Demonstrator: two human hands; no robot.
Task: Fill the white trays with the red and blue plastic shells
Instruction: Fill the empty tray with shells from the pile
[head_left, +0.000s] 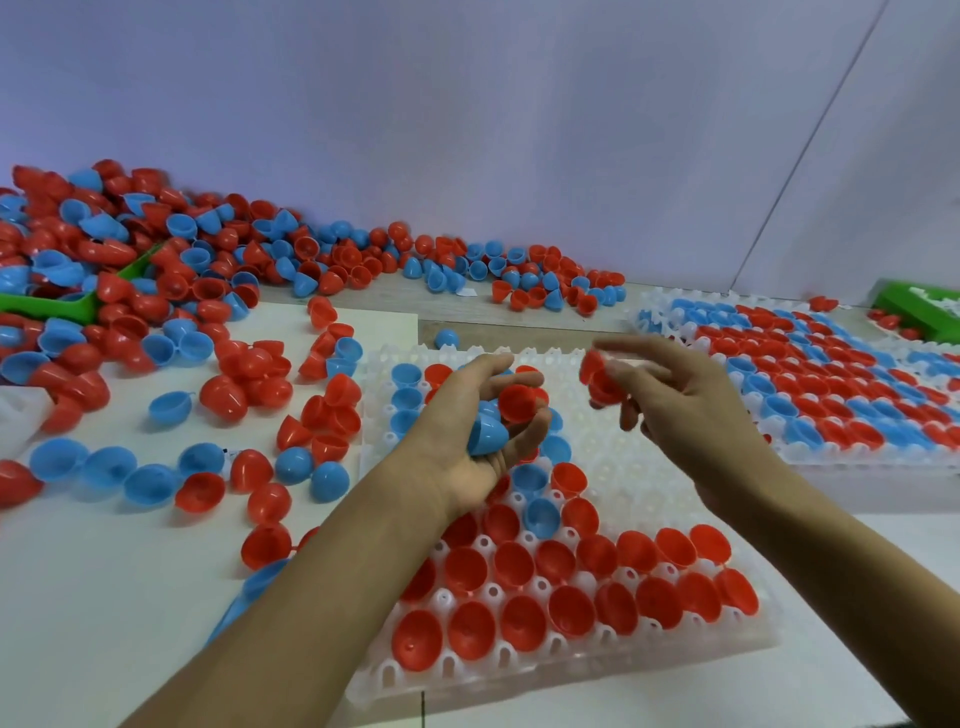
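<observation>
Clearly, the left hand (483, 415) cups several loose shells (501, 413) above the half-filled tray (623, 657) while the right hand (670, 400) pinches a red shell (597, 376); an overfull palm could spill them across the counter.

A green bin (78, 304) sits at the left edge of the frame. A second green bin (917, 306) shows at the far right edge, cut off by the frame. A pale wall (467, 119) fills the upper half, above a white tabletop (104, 597) at lower left.
</observation>
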